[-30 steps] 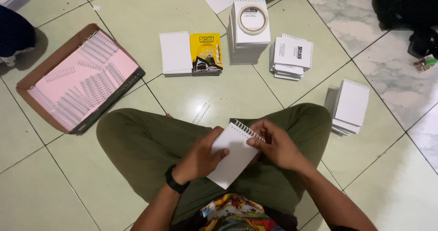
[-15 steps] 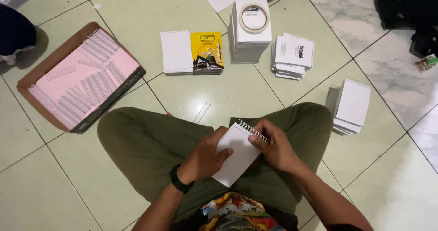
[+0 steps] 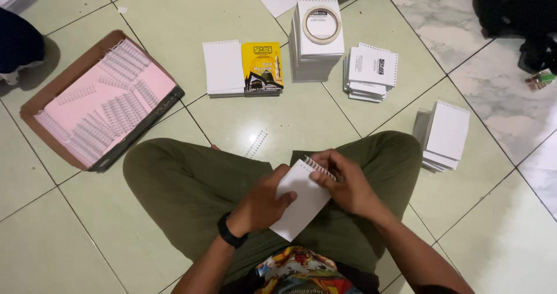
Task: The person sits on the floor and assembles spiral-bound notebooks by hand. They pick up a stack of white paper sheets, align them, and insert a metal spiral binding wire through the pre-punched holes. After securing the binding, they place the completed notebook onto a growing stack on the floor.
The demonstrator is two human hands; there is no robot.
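A: So where's the small white notepad [image 3: 301,204]?
B: Over the lap, above the green floor tiles. Left hand [image 3: 261,204] grips its lower edge, right hand [image 3: 348,184] pinches the wire spiral binding [image 3: 320,169] on top.
A: Nearby?
B: Loose spiral [image 3: 256,144] just ahead.

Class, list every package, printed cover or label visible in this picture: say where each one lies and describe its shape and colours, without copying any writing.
Cardboard tray: far left on the floor, brown, lined pink, holding rows of white wire spirals.
Yellow booklet cover: top centre, rectangular, yellow with dark print.
White printed covers: right of the tall stack, white with a small black mark.
Tape roll: atop the tall white stack, a pale ring.
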